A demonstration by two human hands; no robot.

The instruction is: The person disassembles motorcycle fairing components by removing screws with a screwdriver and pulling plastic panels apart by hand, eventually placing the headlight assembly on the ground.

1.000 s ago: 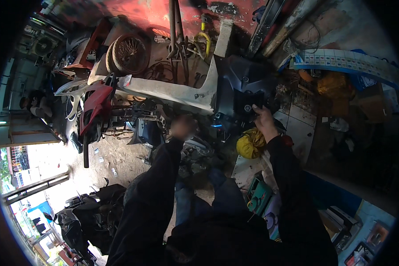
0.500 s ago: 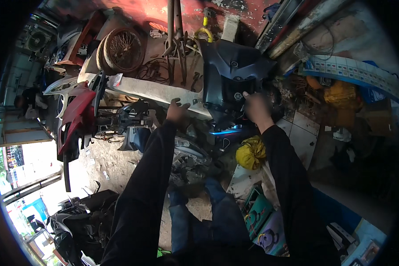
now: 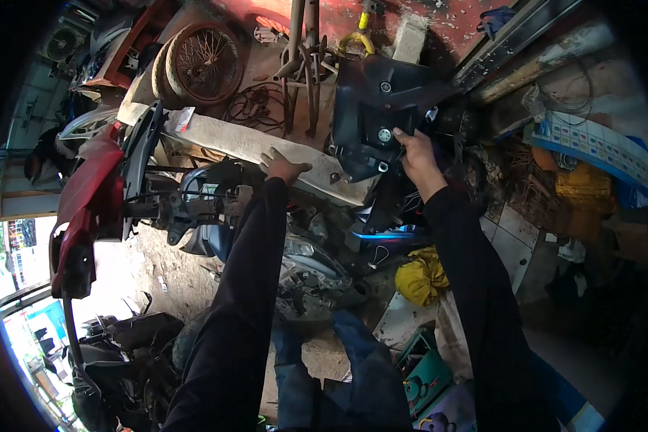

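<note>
Overhead, my left hand (image 3: 282,165) lay spread flat on the pale panel (image 3: 266,147) while my right hand (image 3: 414,155) gripped the black fairing (image 3: 381,108) by its edge.

Centre of frame crowded. Left hand (image 3: 282,165) flat on long pale grey body panel (image 3: 266,147); right hand (image 3: 416,155) gripping black plastic fairing (image 3: 381,108). Gap between hands narrow, blocked by rusty metal tube frame (image 3: 302,65) above, panel edge below. Spoked wheel (image 3: 201,61) closes upper left. Red scooter cowl (image 3: 86,209) walls left side. Yellow cloth bundle (image 3: 421,277) and dismantled engine parts (image 3: 309,273) obstruct lower centre. Bare dirt floor (image 3: 165,266) lower left offers open passage.
</note>
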